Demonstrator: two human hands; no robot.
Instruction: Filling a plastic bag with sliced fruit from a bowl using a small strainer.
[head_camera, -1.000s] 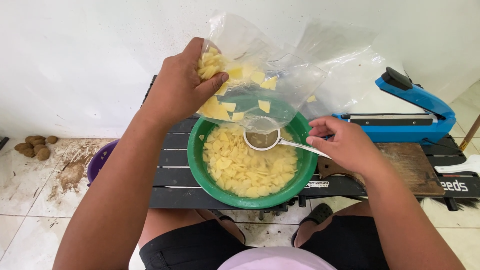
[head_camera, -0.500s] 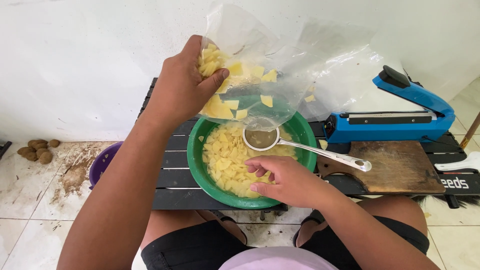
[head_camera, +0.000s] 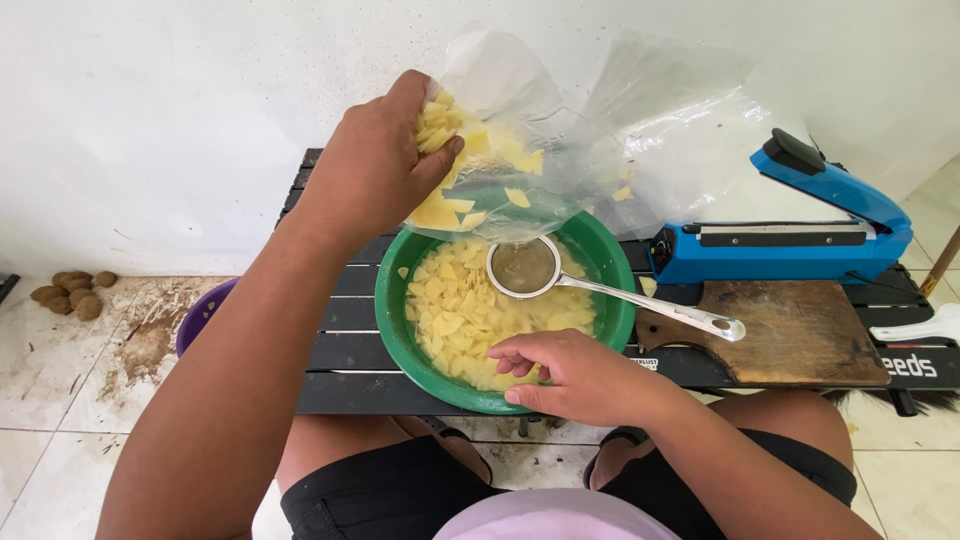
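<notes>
My left hand (head_camera: 380, 170) grips the mouth of a clear plastic bag (head_camera: 560, 150) partly filled with pale yellow potato slices, held tilted above a green bowl (head_camera: 393, 325). The bowl holds more potato slices (head_camera: 460, 310) in water. A small metal mesh strainer (head_camera: 523, 267) rests across the bowl, its handle (head_camera: 690, 315) sticking out to the right, with no hand on it. My right hand (head_camera: 575, 378) reaches into the near side of the bowl, fingers curled around some slices.
The bowl stands on a black slatted table (head_camera: 340, 355). A blue heat sealer (head_camera: 790, 235) and a wooden cutting board (head_camera: 800, 345) lie to the right. A purple bowl (head_camera: 200, 315) and several brown potatoes (head_camera: 70, 292) are on the tiled floor at left.
My right hand let go of the strainer handle, left the strainer on the bowl, and moved down into the near side of the bowl. The left hand and bag stayed put.
</notes>
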